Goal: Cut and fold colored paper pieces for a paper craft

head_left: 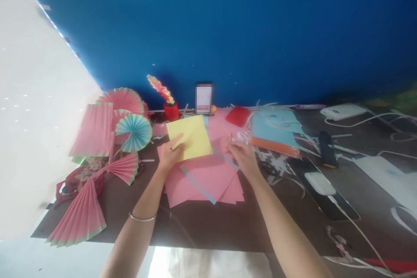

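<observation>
My left hand [172, 151] grips a square sheet of yellow paper [192, 137] at its lower left edge, thumb and finger lying over the front. The sheet is tilted up above a spread of pink paper sheets [202, 178]. To its right, my right hand [241, 153] is closed in a pinch over the pink paper. Whatever small thing lies between its fingertips is too blurred to name. A thin blue-grey paper strip [198, 184] crosses the pink sheets in front of the hands.
Pleated pink paper fans [86, 213] and a blue pleated rosette [134, 132] lie at the left. Behind stand a red pot [171, 111] and an upright phone [203, 99]. On the right are blue paper [275, 124], white paper scraps [276, 160], a flat phone [342, 206] and cables.
</observation>
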A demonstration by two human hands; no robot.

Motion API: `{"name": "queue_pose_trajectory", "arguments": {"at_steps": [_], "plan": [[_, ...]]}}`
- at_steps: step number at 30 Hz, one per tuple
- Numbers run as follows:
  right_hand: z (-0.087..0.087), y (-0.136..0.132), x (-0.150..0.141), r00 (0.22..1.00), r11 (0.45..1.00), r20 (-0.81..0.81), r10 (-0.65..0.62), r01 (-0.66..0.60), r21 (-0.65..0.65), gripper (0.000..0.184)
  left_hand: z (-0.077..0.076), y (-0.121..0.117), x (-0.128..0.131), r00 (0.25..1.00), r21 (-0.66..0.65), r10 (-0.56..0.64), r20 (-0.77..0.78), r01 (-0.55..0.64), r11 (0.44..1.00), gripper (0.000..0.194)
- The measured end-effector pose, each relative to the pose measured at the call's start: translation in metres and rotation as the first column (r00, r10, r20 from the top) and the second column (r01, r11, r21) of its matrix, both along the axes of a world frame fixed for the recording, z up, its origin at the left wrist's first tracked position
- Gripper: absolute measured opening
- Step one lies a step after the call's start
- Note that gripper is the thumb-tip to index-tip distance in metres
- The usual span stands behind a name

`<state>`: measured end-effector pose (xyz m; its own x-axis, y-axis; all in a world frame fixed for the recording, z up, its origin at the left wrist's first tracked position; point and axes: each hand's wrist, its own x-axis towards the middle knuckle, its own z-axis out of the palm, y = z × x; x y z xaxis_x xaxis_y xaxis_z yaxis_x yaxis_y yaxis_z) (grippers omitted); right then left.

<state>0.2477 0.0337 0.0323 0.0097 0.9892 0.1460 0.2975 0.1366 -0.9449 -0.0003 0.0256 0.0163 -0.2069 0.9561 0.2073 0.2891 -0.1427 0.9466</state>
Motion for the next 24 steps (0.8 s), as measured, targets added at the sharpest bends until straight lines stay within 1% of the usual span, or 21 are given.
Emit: {"name": "queue_pose_trajectory", "arguments": {"at_steps": [3, 5, 6, 8, 10, 11, 13, 14, 15, 16, 18, 20, 22, 24], "plan": [[0.002, 0.0, -0.001, 0.984, 0.995, -0.172, -0.045, 0.028, -0.1, 0.033, 0.0, -0.001, 0.003, 1.0, -0.016, -0.011, 0.009, 0.012, 1.0, 0.041], [0.004, 0.002, -0.001, 0.978, 0.99, -0.198, -0.066, 0.039, -0.136, 0.036, 0.0, -0.001, 0.003, 1.0, -0.028, -0.019, 0.019, 0.02, 0.999, 0.041], [0.005, 0.003, 0.0, 0.981, 0.989, -0.179, -0.072, 0.047, -0.14, 0.036, 0.0, -0.001, 0.003, 0.999, -0.029, -0.025, 0.028, 0.026, 0.999, 0.041], [0.008, 0.008, 0.005, 0.993, 0.99, -0.082, -0.085, 0.075, -0.121, 0.037, -0.001, -0.001, 0.003, 0.997, -0.022, -0.039, 0.06, 0.041, 0.999, 0.04], [0.011, 0.017, 0.017, 0.989, 0.988, 0.069, -0.134, 0.139, -0.071, 0.035, -0.001, 0.0, 0.004, 0.993, -0.015, -0.051, 0.105, 0.053, 0.998, 0.04], [0.014, 0.023, 0.025, 0.971, 0.983, 0.165, -0.17, 0.179, -0.039, 0.034, -0.002, 0.0, 0.004, 0.991, -0.018, -0.052, 0.126, 0.054, 0.998, 0.041], [0.02, 0.036, 0.047, 0.89, 0.96, 0.365, -0.275, 0.277, 0.048, 0.031, -0.003, 0.001, 0.005, 0.986, -0.036, -0.04, 0.16, 0.046, 0.998, 0.043], [0.025, 0.043, 0.06, 0.815, 0.938, 0.467, -0.342, 0.328, 0.116, 0.03, -0.004, 0.002, 0.005, 0.984, -0.045, -0.036, 0.173, 0.045, 0.998, 0.045], [0.029, 0.049, 0.073, 0.728, 0.92, 0.566, -0.387, 0.35, 0.178, 0.028, -0.006, 0.002, 0.005, 0.982, -0.051, -0.037, 0.185, 0.047, 0.998, 0.046], [0.034, 0.053, 0.085, 0.647, 0.914, 0.651, -0.396, 0.345, 0.213, 0.025, -0.007, 0.003, 0.006, 0.979, -0.052, -0.041, 0.2, 0.052, 0.997, 0.047], [0.044, 0.059, 0.107, 0.598, 0.913, 0.7, -0.391, 0.346, 0.215, 0.028, -0.01, 0.003, 0.006, 0.971, -0.05, -0.057, 0.233, 0.07, 0.996, 0.048], [0.051, 0.059, 0.122, 0.558, 0.919, 0.752, -0.351, 0.358, 0.164, 0.024, -0.011, 0.003, 0.007, 0.964, -0.048, -0.072, 0.256, 0.087, 0.995, 0.048], [0.055, 0.056, 0.131, 0.522, 0.925, 0.798, -0.302, 0.361, 0.114, 0.025, -0.011, 0.003, 0.008, 0.962, -0.052, -0.084, 0.259, 0.101, 0.994, 0.048], [0.056, 0.051, 0.137, 0.498, 0.935, 0.825, -0.266, 0.342, 0.094, 0.024, -0.011, 0.002, 0.009, 0.961, -0.059, -0.093, 0.259, 0.112, 0.992, 0.048]]}}
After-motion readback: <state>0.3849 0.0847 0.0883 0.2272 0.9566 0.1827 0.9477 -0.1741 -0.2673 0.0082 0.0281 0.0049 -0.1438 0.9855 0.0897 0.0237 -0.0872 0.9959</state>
